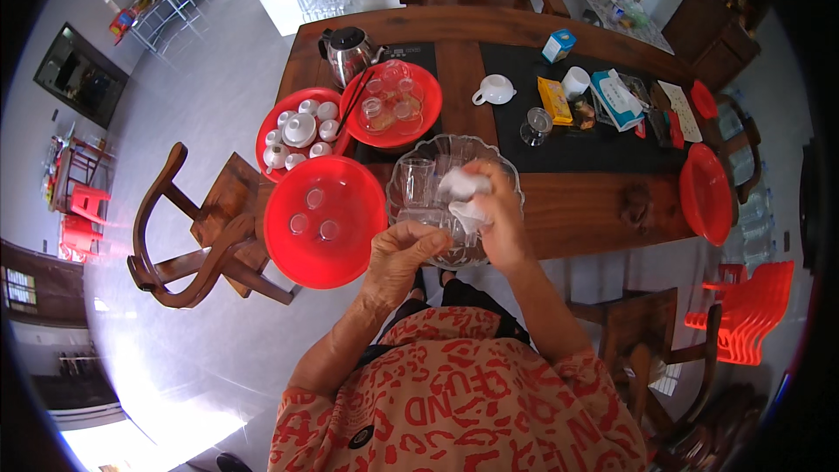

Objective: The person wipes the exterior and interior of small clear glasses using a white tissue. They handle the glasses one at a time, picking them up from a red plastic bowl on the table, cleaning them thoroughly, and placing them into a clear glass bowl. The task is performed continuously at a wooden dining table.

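Above a large scalloped glass bowl (510, 160), my right hand (501, 210) grips a crumpled white cloth (467, 193), blurred. My left hand (409, 249) is at the bowl's front edge, its thumb and fingers pinched together around what looks like clear glass; the exact hold is partly hidden. Inside the bowl, a clear drinking glass (417, 180) stands at the left among other glassware. Just left of the bowl, a red plastic basin (328, 196) holds small glasses. Behind it, one red tray (265, 121) carries white teacups and a lidded bowl, and another red tray (429, 118) carries glassware and dark chopsticks.
A steel kettle (347, 56) stands at the back left. A white teapot (496, 89), a stemmed glass (536, 126), a yellow packet (554, 101) and a tissue pack (616, 99) lie to the right. A red basin (704, 193) is at the right end. Wooden chairs (229, 236) flank the table.
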Available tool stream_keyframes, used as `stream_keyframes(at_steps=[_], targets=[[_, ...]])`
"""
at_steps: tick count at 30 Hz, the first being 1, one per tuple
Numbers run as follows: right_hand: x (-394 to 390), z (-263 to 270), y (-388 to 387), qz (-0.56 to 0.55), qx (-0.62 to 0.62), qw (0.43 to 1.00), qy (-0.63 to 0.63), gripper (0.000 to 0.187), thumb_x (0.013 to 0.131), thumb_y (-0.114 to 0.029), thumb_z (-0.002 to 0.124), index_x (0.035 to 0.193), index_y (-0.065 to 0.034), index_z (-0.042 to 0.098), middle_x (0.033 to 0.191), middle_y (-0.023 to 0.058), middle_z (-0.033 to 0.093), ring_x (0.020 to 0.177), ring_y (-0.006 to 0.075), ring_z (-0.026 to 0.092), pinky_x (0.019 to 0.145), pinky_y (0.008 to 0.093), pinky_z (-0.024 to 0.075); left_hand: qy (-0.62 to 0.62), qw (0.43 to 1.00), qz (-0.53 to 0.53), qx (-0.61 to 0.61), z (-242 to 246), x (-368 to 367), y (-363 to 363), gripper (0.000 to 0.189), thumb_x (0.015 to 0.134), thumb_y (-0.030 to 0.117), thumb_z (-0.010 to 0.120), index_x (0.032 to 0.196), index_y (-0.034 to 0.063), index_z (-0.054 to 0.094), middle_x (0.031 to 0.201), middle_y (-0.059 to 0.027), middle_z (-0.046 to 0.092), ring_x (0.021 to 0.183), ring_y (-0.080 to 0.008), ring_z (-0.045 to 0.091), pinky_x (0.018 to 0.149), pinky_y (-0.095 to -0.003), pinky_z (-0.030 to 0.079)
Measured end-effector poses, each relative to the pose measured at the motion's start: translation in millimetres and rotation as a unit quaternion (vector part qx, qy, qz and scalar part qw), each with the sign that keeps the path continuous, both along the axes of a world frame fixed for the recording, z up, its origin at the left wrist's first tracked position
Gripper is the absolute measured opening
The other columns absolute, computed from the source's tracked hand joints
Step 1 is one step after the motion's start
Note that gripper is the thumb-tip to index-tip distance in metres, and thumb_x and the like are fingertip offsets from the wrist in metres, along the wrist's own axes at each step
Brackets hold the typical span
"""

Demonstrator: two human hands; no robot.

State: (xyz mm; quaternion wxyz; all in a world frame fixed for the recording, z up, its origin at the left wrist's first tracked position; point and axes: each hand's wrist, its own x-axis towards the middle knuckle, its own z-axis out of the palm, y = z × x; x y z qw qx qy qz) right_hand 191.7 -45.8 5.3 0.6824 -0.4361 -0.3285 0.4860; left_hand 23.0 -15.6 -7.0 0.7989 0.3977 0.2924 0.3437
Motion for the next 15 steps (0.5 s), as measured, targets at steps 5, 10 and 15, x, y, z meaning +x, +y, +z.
stream_keyframes(at_steps=[5, 10, 15], targets=[[2, 15, -29, 0.052, 0.044, 0.984, -0.166, 0.046, 0.084, -0.013, 0.053, 0.128, -0.0015, 0.045, 0.115, 0.0076, 0.046, 0.106, 0.0157, 0.046, 0.09, 0.0302, 0.0375, -0.002, 1.0, 0.004, -0.018, 20, -5, 6, 0.008, 0.084, 0.009, 0.067, 0.087, 0.0017, 0.064, 0.084, -0.0055, 0.067, 0.074, -0.0106, 0.062, 0.071, -0.0243, 0.052], [0, 16, -39, -0.063, 0.142, 0.879, -0.45, 0.035, 0.077, 0.003, 0.062, 0.111, -0.0008, 0.062, 0.108, 0.0104, 0.05, 0.094, 0.0213, 0.054, 0.075, 0.0283, 0.0483, 0.021, 0.999, -0.014, 0.049, 23, -4, 3, 0.007, 0.081, 0.005, 0.068, 0.086, 0.0012, 0.066, 0.084, -0.0039, 0.065, 0.077, -0.0098, 0.059, 0.073, -0.023, 0.048], [5, 28, -36, -0.006, 0.086, 0.961, -0.264, 0.028, 0.082, -0.001, 0.061, 0.109, 0.0011, 0.063, 0.108, 0.0085, 0.053, 0.091, 0.0135, 0.055, 0.075, 0.0227, 0.046, 0.0, 0.989, -0.031, 0.142, 30, -4, -2, 0.005, 0.079, 0.002, 0.069, 0.084, 0.001, 0.068, 0.086, -0.0033, 0.063, 0.083, -0.0102, 0.056, 0.075, -0.024, 0.046]])
